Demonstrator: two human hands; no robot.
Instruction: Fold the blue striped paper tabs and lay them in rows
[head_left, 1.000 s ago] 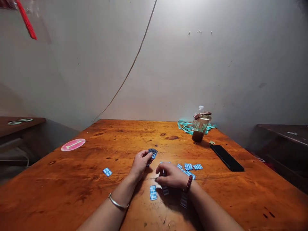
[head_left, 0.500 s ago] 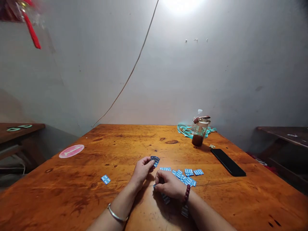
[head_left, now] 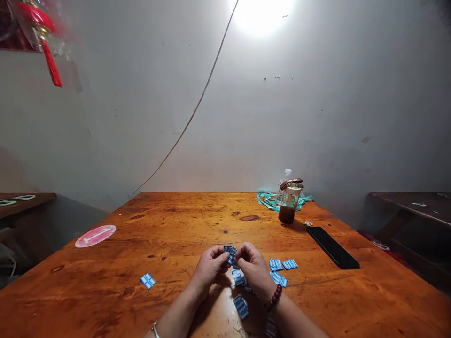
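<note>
My left hand [head_left: 210, 267] is closed, pinching a small fan of blue-and-white striped cards [head_left: 229, 252] between thumb and fingers just above the table. Against the right edge of that fan, the closed fingertips of my right hand [head_left: 252, 267] pinch a small card, mostly hidden by the fingers. Below my hands lies a striped card pile [head_left: 241, 307] on the wood. Other striped cards [head_left: 237, 278] show partly under my right hand. More loose cards [head_left: 278, 279] are spread right of it, and a single card [head_left: 148, 281] lies apart on the left.
On the wooden table [head_left: 183, 216], a black phone [head_left: 332, 247] lies at the right. Behind it stand a bottle of dark drink [head_left: 289, 206] and a clear plastic bottle [head_left: 288, 174], beside turquoise straps [head_left: 268, 199]. A pink round sign [head_left: 95, 236] lies at the far left.
My right hand has moved from low over the table up to the cards in my left hand. The card pile below is now uncovered. The camera view has tilted upward slightly.
</note>
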